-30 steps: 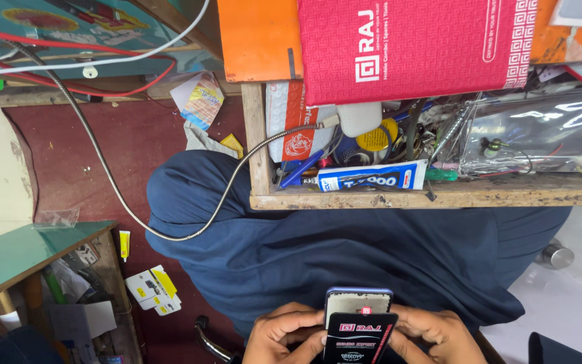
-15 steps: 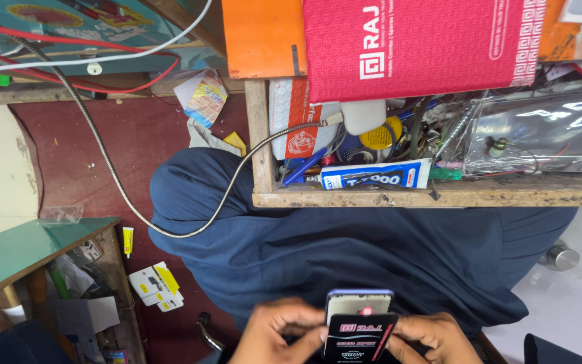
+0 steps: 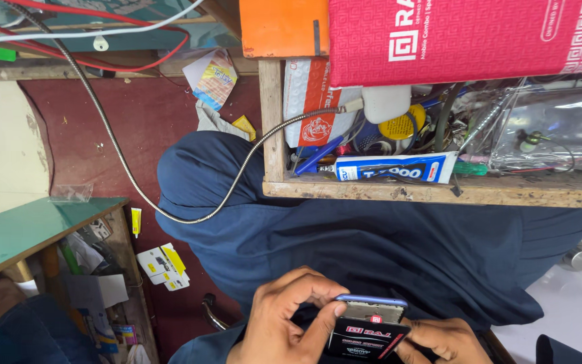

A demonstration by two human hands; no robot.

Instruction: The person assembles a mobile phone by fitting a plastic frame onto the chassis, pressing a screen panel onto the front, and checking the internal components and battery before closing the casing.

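A phone (image 3: 370,311) sits low in view between the left hand (image 3: 284,323) and right hand (image 3: 442,338), above the lap. Beyond it an open drawer (image 3: 439,190) holds a glue tube (image 3: 395,168), with a box (image 3: 466,37) on the surface behind

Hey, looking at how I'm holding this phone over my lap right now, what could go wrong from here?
1. The opened phone with the black battery is held only by the fingertips of the left hand and right hand above the lap; it might slip and fall.
2. The left thumb presses on the battery's edge; bending or puncturing it seems possible.
3. The cluttered wooden tray hangs overhead; the glue tube at its edge might drop.
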